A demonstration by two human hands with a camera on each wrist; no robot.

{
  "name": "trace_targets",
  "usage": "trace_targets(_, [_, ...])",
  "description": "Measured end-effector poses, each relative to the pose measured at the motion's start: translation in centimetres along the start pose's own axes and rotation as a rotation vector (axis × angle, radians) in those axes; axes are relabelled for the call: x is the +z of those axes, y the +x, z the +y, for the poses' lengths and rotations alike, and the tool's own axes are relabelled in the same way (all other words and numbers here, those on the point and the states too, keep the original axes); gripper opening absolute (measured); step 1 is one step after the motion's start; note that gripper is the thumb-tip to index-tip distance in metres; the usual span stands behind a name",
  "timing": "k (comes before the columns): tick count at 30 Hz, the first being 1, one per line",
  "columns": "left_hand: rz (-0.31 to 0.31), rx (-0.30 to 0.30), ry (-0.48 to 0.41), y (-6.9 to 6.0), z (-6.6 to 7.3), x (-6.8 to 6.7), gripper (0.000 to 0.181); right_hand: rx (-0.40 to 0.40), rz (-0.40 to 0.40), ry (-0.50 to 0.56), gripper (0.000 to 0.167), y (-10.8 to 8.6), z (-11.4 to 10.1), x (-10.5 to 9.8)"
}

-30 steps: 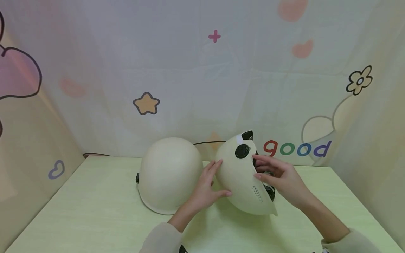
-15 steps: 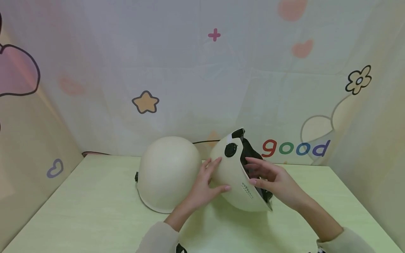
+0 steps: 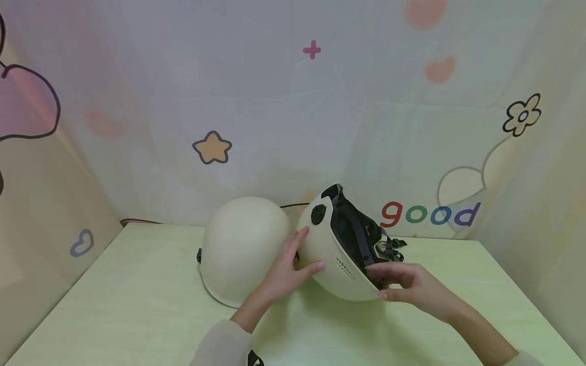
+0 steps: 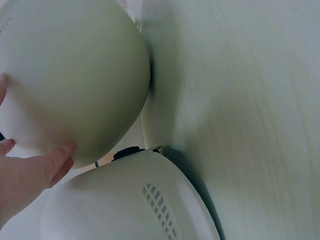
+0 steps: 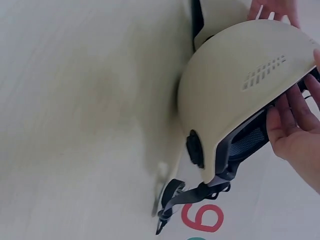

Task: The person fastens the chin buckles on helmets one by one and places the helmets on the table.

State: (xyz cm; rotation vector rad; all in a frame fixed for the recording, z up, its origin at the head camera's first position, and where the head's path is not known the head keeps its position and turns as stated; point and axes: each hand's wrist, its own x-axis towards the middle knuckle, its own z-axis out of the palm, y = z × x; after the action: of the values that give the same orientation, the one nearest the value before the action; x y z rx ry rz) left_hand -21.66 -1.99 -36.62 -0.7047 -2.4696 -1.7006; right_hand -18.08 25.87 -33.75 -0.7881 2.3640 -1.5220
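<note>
A cream helmet (image 3: 329, 249) stands tilted on its side on the table, its dark lined inside turned to the right. My right hand (image 3: 418, 290) grips its lower rim, with fingers inside the shell and the thumb outside. Against the other side of the shell rests my left hand (image 3: 286, 272), fingers and thumb spread, also visible in the left wrist view. The helmet has a black round knob (image 3: 318, 214), a row of small vents (image 5: 264, 72) and a dangling chin strap (image 5: 187, 196). Close on its left, a second cream helmet (image 3: 242, 249) sits dome up, partly behind my left hand.
The pale green table (image 3: 114, 305) ends against a printed cloth backdrop (image 3: 274, 112) with the word "good". Cloth also hangs along both sides. A thin dark cable (image 3: 137, 221) runs along the back edge, behind the helmets.
The held helmet has turned, so its opening faces right more and its lining shows. It has shifted slightly left. My right hand has moved lower along the rim; the second helmet stays put.
</note>
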Motion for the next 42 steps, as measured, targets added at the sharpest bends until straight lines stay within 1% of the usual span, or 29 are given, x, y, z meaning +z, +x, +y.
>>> trace_targets(1, [0.004,-0.002,0.009,0.0,0.0,0.0,0.076,0.015,-0.002,-0.014,0.041,-0.1,0.2,0.0])
trace_targets(5, [0.017,-0.010,0.050,0.1,0.2,-0.1,0.074,0.021,-0.002,-0.072,0.039,-0.5,0.7,0.1])
trace_targets(6, [0.017,-0.009,0.058,0.2,0.2,-0.1,0.074,0.013,-0.002,-0.080,0.038,-0.6,0.8,0.1])
trace_targets(8, [0.014,-0.005,0.070,0.2,0.3,-0.1,0.074,-0.027,-0.002,-0.097,0.037,-0.7,0.9,0.2])
trace_targets(13, [-0.015,0.012,0.094,0.3,0.3,-0.2,0.074,-0.073,0.018,-0.134,0.034,-0.9,1.0,0.1])
trace_targets(18, [-0.038,-0.007,0.079,0.3,0.1,-0.1,0.074,-0.081,0.046,-0.195,0.032,-1.3,1.2,-0.1])
trace_targets(21, [-0.024,-0.002,0.032,0.4,0.2,0.0,0.074,-0.068,0.053,-0.223,0.032,-1.5,1.2,-0.3])
trace_targets(24, [0.015,0.008,-0.007,0.5,0.5,-0.2,0.077,-0.031,0.055,-0.247,0.031,-1.6,1.0,-0.2])
trace_targets(25, [0.026,0.014,-0.014,0.5,0.6,-0.3,0.078,-0.021,0.053,-0.254,0.031,-1.6,1.0,-0.2])
trace_targets(27, [0.044,0.021,0.001,0.5,0.8,-0.5,0.079,-0.016,0.055,-0.268,0.031,-1.6,0.9,0.0])
trace_targets(30, [0.050,0.028,0.013,0.5,0.8,-1.1,0.076,-0.041,0.058,-0.299,0.031,-1.4,0.6,0.4])
trace_targets(32, [0.044,0.029,0.014,0.5,0.7,-1.4,0.073,-0.076,0.063,-0.314,0.031,-1.3,0.5,0.7])
trace_targets(34, [0.040,0.029,0.002,0.6,0.6,-1.7,0.070,-0.100,0.064,-0.322,0.031,-1.2,0.3,0.9])
trace_targets(37, [0.037,0.027,0.014,0.8,0.5,-2.0,0.067,-0.106,0.069,-0.325,0.030,-1.2,0.2,0.9])
trace_targets(39, [0.033,0.033,0.023,0.8,0.4,-2.1,0.067,-0.089,0.077,-0.318,0.030,-1.3,0.1,0.6])
trace_targets(42, [0.025,0.037,0.021,0.9,0.2,-2.3,0.066,-0.043,0.090,-0.271,0.031,-1.5,0.2,0.0])
